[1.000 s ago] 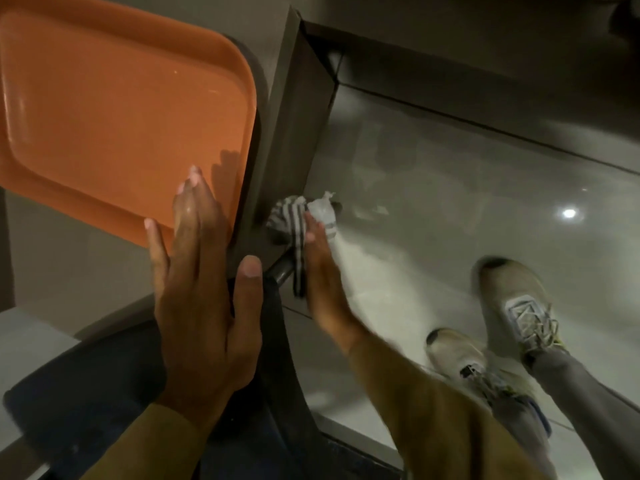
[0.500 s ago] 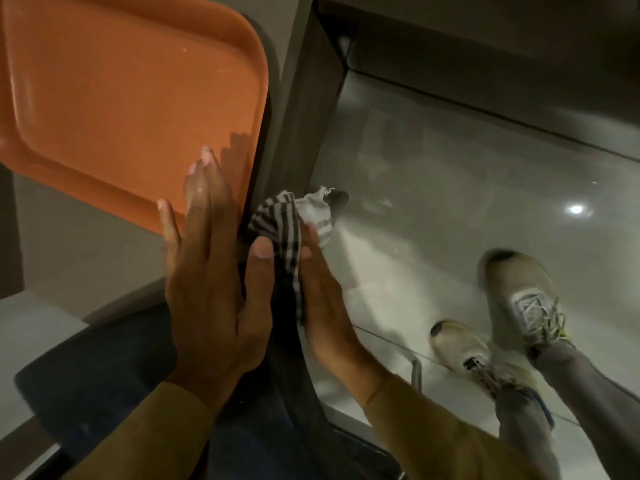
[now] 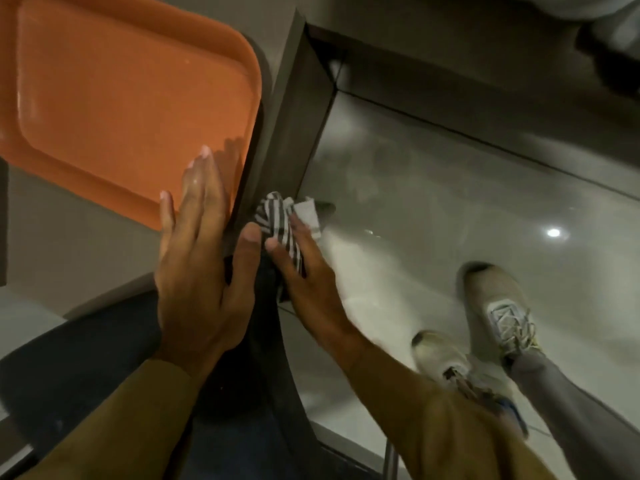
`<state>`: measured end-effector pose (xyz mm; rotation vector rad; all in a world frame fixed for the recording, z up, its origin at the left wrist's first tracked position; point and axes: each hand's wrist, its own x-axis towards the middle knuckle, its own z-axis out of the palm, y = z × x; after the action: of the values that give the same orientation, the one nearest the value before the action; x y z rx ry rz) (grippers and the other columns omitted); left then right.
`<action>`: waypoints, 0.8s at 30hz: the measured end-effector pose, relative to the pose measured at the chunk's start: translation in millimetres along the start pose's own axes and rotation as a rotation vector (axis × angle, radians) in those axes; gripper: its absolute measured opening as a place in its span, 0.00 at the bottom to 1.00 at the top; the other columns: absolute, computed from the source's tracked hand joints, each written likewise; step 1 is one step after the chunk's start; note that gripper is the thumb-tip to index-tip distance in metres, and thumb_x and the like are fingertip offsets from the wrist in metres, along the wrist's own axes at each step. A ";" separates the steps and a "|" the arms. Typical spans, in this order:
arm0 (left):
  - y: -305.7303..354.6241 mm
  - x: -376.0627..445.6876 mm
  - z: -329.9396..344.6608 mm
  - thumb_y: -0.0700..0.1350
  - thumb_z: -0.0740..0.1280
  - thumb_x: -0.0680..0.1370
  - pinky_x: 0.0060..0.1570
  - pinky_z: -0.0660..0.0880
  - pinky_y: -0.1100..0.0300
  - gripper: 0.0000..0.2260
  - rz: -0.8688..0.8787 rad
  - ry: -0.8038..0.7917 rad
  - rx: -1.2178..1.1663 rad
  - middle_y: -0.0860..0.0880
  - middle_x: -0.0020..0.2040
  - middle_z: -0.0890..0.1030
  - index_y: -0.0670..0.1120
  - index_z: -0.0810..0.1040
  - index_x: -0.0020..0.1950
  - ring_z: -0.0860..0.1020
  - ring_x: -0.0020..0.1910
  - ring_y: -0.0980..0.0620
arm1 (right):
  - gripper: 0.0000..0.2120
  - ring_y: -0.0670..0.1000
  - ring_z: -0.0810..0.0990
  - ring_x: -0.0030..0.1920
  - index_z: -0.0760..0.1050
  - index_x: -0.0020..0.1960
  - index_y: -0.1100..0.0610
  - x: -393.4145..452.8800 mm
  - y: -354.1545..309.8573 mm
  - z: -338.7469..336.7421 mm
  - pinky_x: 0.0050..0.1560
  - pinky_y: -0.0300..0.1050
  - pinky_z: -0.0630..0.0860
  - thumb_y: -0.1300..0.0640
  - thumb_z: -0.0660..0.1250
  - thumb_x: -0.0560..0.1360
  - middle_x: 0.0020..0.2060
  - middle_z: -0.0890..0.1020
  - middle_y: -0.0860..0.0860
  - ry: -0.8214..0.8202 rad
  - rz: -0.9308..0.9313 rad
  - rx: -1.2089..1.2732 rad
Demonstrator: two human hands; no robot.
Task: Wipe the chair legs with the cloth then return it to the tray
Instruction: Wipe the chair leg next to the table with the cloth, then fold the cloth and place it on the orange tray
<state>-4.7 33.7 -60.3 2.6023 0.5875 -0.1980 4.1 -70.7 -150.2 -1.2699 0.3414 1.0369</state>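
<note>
The chair leg [image 3: 268,282] is almost wholly covered by the striped cloth [image 3: 277,220] and the right hand [image 3: 304,278], so where cloth meets leg cannot be made out; only its dark foot [image 3: 325,210] shows past the cloth (too blurred to tell its shape); the right hand's fingers are hidden beneath the cloth; the orange tray [image 3: 121,109] is cut off by the top and left edges; the dark chair seat [image 3: 86,368] lies partly under the left hand [image 3: 201,285] and both sleeves; the shoes [image 3: 498,306] are smeared by motion.

Mustard-brown long sleeves [image 3: 450,427], grey trousers [image 3: 561,393], pale beige lace-up sneakers [image 3: 498,306] with white laces.
</note>
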 end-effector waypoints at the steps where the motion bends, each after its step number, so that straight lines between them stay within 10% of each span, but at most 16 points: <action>1: -2.4 0.8 1.0 0.55 0.51 0.89 0.91 0.43 0.49 0.32 -0.004 -0.011 0.018 0.47 0.91 0.57 0.43 0.53 0.90 0.54 0.91 0.50 | 0.31 0.50 0.76 0.81 0.67 0.84 0.42 -11.1 -4.9 -0.9 0.79 0.57 0.78 0.38 0.65 0.83 0.82 0.75 0.47 -0.011 -0.006 -0.012; 6: -2.0 1.6 -1.2 0.56 0.53 0.87 0.90 0.52 0.39 0.33 -0.023 -0.012 0.073 0.48 0.90 0.60 0.43 0.57 0.90 0.57 0.90 0.50 | 0.15 0.43 0.90 0.59 0.83 0.72 0.49 -33.9 -57.6 -22.7 0.61 0.37 0.86 0.52 0.69 0.86 0.60 0.91 0.46 -0.043 0.035 -0.127; 10: 18.2 4.7 -12.6 0.62 0.53 0.85 0.89 0.53 0.40 0.37 -0.159 0.001 -0.039 0.47 0.90 0.60 0.44 0.57 0.90 0.59 0.90 0.47 | 0.13 0.51 0.91 0.62 0.86 0.66 0.52 -48.7 -126.2 -40.9 0.62 0.44 0.88 0.56 0.64 0.88 0.59 0.93 0.48 -0.029 0.132 0.004; 13: 59.0 18.1 -33.5 0.67 0.56 0.82 0.90 0.56 0.45 0.38 -0.566 0.130 -0.763 0.56 0.89 0.60 0.54 0.56 0.90 0.59 0.89 0.53 | 0.17 0.54 0.92 0.59 0.89 0.61 0.52 -59.4 -182.0 -52.0 0.51 0.47 0.89 0.50 0.62 0.86 0.59 0.93 0.52 -0.071 0.272 0.120; 17: 103.8 27.2 -69.1 0.70 0.67 0.76 0.75 0.79 0.45 0.35 -0.749 0.017 -1.504 0.49 0.76 0.83 0.53 0.79 0.78 0.80 0.77 0.45 | 0.20 0.52 0.93 0.55 0.91 0.59 0.53 -57.9 -249.9 -53.5 0.49 0.45 0.89 0.48 0.62 0.83 0.60 0.92 0.55 -0.218 0.285 0.182; 24: 147.0 35.1 -102.4 0.47 0.76 0.81 0.67 0.84 0.55 0.21 -0.715 0.275 -1.467 0.48 0.69 0.88 0.50 0.82 0.75 0.86 0.69 0.47 | 0.12 0.47 0.92 0.58 0.86 0.64 0.46 -43.8 -332.6 -34.6 0.61 0.47 0.88 0.48 0.74 0.82 0.57 0.92 0.46 -0.317 -0.120 -0.591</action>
<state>95.0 -23.2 81.6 0.9498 1.1494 0.2934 253.3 -101.9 74.8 -1.5896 -0.3070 1.2607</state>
